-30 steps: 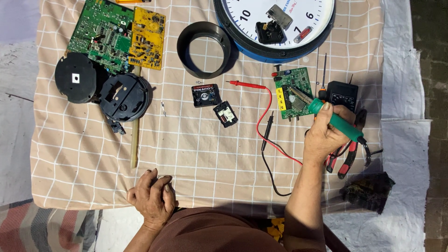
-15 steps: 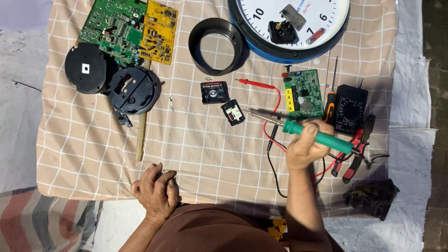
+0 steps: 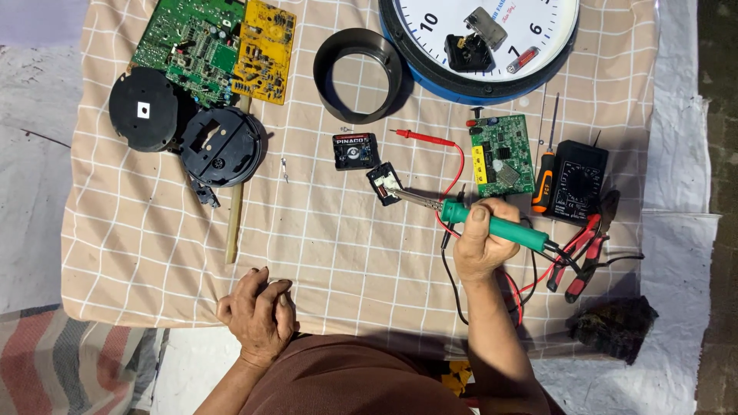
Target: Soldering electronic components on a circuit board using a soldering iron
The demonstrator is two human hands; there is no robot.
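Green-handled soldering iron [image 3: 492, 224] is lying in the right hand [image 3: 480, 242], fingers wrapped around its grip, tip touching the small black module [image 3: 383, 184] in the middle of the frame. The work seems to be in progress: the module is lying open, and whether any joint is finished is too small to tell. The left hand [image 3: 257, 315] is resting at the lower edge of the checked cloth [image 3: 154, 253], fingers curled, holding nothing. The wall clock [image 3: 492, 46] is cut off at the top.
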